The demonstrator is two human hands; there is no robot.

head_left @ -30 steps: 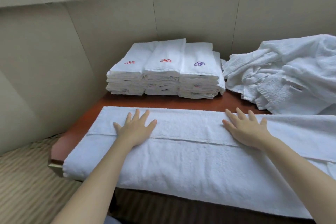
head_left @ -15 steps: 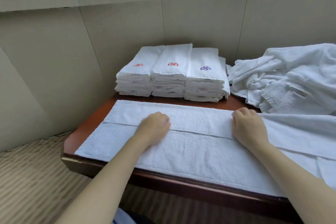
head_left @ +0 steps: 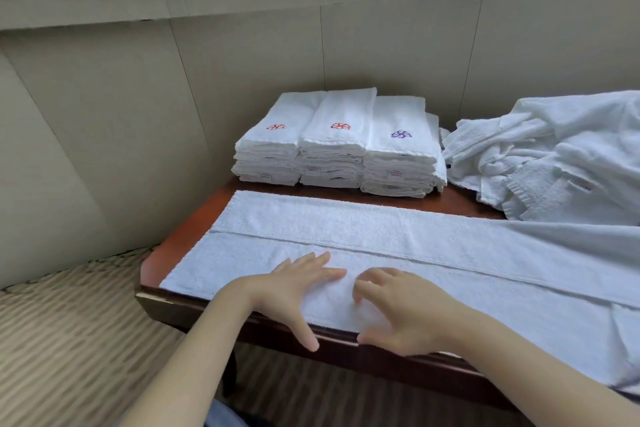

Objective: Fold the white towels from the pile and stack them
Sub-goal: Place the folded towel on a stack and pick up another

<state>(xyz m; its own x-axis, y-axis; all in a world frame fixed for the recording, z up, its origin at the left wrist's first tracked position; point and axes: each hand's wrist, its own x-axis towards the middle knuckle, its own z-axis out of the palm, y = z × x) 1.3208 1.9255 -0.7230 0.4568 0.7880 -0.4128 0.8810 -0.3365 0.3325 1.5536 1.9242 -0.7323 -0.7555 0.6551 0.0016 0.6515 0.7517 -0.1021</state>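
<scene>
Towel (head_left: 398,236) laid lengthwise along table (head_left: 180,236) front edge, far long side folded in. L hand (head_left: 294,291) and R hand (head_left: 401,308) flat, fingers spread, gripping nothing, prob. ready to take near hem. Folded stacks (head_left: 332,142) at back edge; unfolded pile (head_left: 554,156) back-right corner.

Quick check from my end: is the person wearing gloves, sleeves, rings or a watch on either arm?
No. The left hand and right hand are bare, without gloves, rings or watch. Both forearms are uncovered as far as the view shows; no sleeve edge appears.
</scene>
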